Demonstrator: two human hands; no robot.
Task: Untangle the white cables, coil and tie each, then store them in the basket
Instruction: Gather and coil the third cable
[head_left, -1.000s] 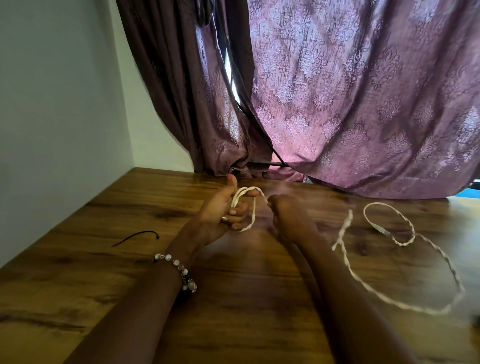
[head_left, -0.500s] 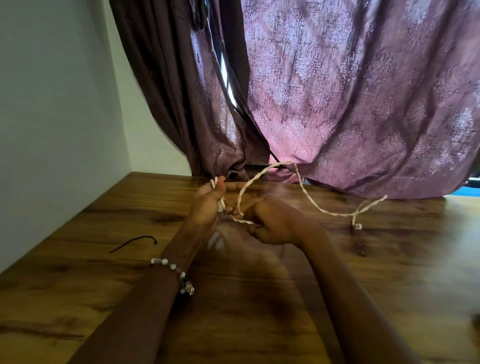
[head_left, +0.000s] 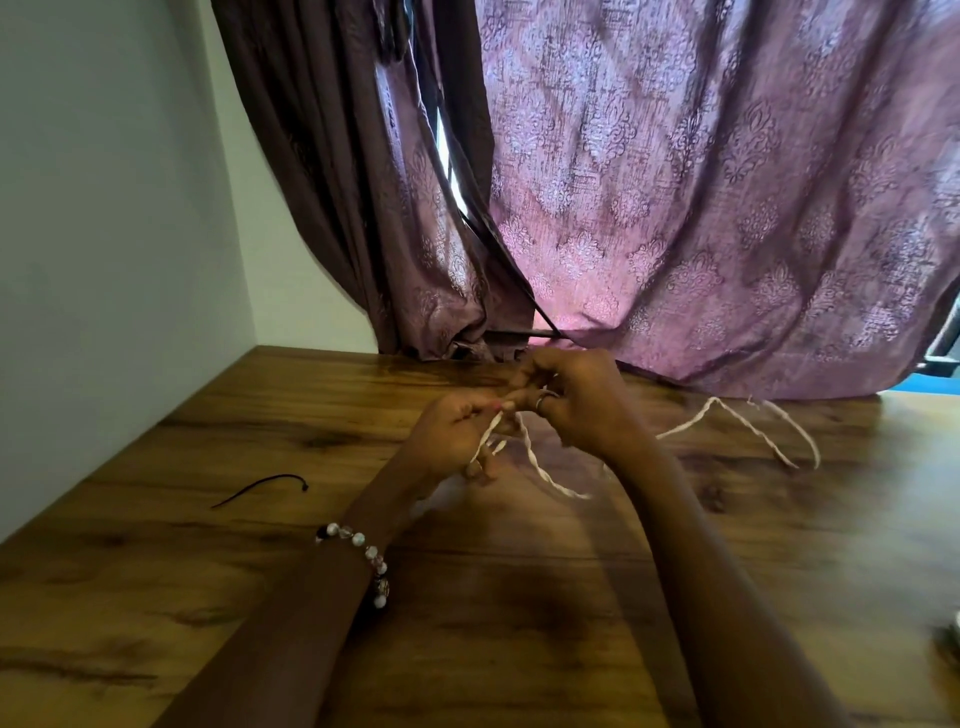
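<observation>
A twisted white cable (head_left: 540, 467) runs between both hands above the wooden table (head_left: 260, 597). My left hand (head_left: 457, 436) grips a few loops of it with curled fingers. My right hand (head_left: 576, 400) is just beyond and to the right, fingers curled round the cable, a ring on one finger. The cable's loose tail (head_left: 779, 431) arcs away to the right over the table, blurred. No basket is in view.
A thin black tie (head_left: 260, 488) lies on the table to the left. A grey wall bounds the left side. Purple patterned curtains (head_left: 675, 208) hang down to the table's back edge. A small object shows at the right edge (head_left: 950, 639).
My right hand rose and came over the left hand, winding the cable. The tail on the right has been drawn shorter and closer. The camera view shifted slightly.
</observation>
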